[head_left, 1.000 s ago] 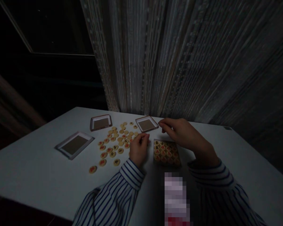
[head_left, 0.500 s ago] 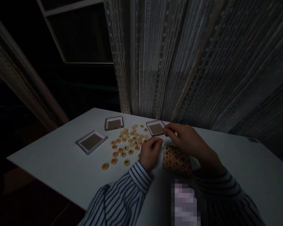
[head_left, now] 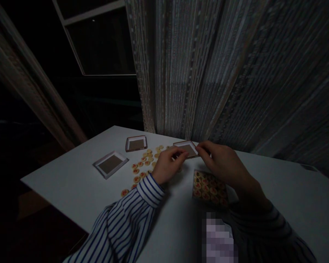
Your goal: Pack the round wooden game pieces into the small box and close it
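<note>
My left hand (head_left: 168,166) is closed in a pinch over the near side of a shallow box with a brown base (head_left: 190,149). Anything between its fingertips is hidden. At the right edge of that box, the fingertips of my right hand (head_left: 226,160) are pressed together; what they pinch, if anything, is unclear. Below my right hand lies a box filled with round Chinese chess pieces (head_left: 205,190). Loose Chinese chess pieces (head_left: 136,179), some with red characters, are scattered left of my left hand, which covers part of the pile.
Two more shallow boxes, one farther back (head_left: 136,144) and one nearer (head_left: 110,164), lie on the left of the white table (head_left: 60,190). Curtains (head_left: 175,73) hang behind its far edge. A blurred pinkish patch (head_left: 219,241) shows at the bottom. The room is dim.
My left hand has moved up and leftward, covering more loose pieces and overlapping the far box. My right hand stays by that box's right edge. The whole view has shifted slightly.
</note>
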`<state>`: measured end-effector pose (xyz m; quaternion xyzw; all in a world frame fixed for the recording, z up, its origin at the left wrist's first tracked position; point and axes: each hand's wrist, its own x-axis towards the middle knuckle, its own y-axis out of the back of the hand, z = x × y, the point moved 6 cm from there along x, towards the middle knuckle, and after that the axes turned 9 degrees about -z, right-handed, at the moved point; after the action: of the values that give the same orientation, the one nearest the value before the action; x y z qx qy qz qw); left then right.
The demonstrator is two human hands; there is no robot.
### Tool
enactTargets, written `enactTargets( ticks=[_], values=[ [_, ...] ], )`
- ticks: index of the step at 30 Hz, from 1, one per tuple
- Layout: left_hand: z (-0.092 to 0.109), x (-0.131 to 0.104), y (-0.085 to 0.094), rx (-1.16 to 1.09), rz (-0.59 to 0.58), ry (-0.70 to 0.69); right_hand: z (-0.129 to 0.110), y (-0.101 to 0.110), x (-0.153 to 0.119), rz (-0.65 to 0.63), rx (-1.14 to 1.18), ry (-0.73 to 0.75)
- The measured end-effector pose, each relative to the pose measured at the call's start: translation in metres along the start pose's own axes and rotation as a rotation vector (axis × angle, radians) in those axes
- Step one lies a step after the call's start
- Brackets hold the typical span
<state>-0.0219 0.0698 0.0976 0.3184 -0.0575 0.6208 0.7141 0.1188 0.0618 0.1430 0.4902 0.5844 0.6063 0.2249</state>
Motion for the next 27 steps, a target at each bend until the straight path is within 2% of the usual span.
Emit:
enactTargets(
  ticks=[7,11,15,20,25,27],
  values=[
    [-0.033,-0.003,0.052,-0.008,0.070,0.109,0.001,-0.004,0.004,-0.005,-0.005,-0.035],
    [-0.044,-0.012,0.068,0.104,0.084,0.156,0.000,-0.011,0.009,-0.009,-0.004,-0.035],
    [-0.054,-0.019,0.072,0.258,0.031,0.138,0.001,-0.020,0.011,-0.049,-0.009,-0.034],
    [-0.066,-0.025,0.063,0.495,-0.189,0.046,-0.002,-0.034,0.014,-0.137,-0.019,0.029],
    [-0.077,-0.029,0.061,0.581,-0.337,0.131,-0.013,-0.055,0.017,-0.191,0.022,0.105],
    [-0.078,-0.030,0.059,0.606,-0.370,0.150,-0.019,-0.068,0.020,-0.256,0.000,0.103]
  ],
)
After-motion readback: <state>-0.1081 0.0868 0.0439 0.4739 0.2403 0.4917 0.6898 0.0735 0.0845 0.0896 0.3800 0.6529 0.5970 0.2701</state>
